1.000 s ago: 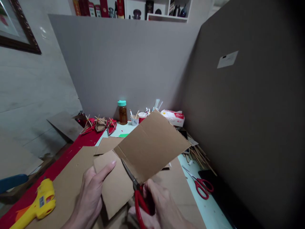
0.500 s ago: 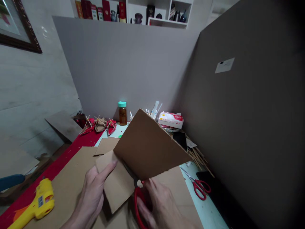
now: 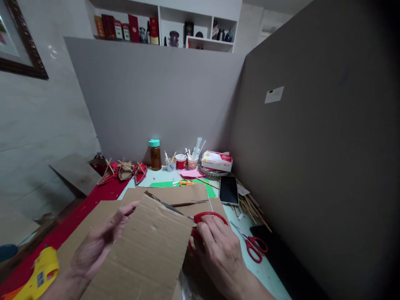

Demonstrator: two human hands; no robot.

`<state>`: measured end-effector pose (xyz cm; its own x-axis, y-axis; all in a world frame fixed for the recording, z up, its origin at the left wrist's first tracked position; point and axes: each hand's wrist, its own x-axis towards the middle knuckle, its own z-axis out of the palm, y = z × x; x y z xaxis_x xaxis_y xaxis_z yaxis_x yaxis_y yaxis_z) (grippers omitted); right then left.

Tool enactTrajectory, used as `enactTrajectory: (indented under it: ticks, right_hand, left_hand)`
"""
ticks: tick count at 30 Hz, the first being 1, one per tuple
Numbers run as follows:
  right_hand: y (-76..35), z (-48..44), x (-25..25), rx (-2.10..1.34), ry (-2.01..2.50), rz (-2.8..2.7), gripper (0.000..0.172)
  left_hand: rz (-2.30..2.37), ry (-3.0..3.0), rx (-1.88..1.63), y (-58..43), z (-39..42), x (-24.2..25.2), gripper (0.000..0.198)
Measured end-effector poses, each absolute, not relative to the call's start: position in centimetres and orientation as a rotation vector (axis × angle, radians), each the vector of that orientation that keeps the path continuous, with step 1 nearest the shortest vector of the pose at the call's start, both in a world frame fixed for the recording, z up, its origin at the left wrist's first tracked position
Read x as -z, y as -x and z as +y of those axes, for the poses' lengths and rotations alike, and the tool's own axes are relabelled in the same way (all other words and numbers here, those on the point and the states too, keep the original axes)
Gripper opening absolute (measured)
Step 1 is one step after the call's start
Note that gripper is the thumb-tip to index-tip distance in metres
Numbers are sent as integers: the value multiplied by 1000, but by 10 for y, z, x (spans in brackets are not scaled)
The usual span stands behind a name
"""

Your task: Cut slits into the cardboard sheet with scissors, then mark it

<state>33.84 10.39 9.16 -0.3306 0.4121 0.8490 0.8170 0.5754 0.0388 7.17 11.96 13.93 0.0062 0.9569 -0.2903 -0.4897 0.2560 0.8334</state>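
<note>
My left hand [image 3: 101,241] grips a piece of brown cardboard [image 3: 153,250] by its left edge, with some fingers hidden by it. The cardboard is tilted up in front of me. My right hand [image 3: 218,246] is closed around the red handles of a pair of scissors [image 3: 210,214]. Their dark blades run along the cardboard's upper edge; whether they bite into it I cannot tell. Behind them, more flat cardboard [image 3: 184,192] lies on the table. A second pair of red-handled scissors [image 3: 256,249] rests to the right of my right hand.
A yellow glue gun [image 3: 43,271] lies at the left. Toward the back stand a bottle with a teal lid [image 3: 155,156], paper cups [image 3: 181,161] and a tissue pack [image 3: 216,160]. A phone [image 3: 228,190] and wooden sticks [image 3: 254,210] lie on the right. Grey panels [image 3: 150,96] enclose the table.
The raised cardboard flap has come down, uncovering the cups and phone behind. The held cardboard now turns its broad face toward me. My right hand and scissors have moved up and right.
</note>
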Motion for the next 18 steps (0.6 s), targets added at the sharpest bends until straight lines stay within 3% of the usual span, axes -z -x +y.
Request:
enactTrajectory:
  ticks: [2, 7, 11, 18]
  right_hand:
    - [-339, 104, -92, 624, 969, -1949, 27]
    - [-343, 102, -94, 691, 883, -1944, 25]
    - [-349, 102, -97, 688, 834, -2008, 37]
    - [-365, 118, -95, 256, 1015, -1973, 44]
  left_hand:
    - [1004, -683, -1179, -75, 114, -139, 79]
    - [980, -824, -1072, -84, 109, -141, 74]
    - [934, -845, -1027, -81, 110, -142, 71]
    - [979, -859, -1141, -50, 114, -155, 78]
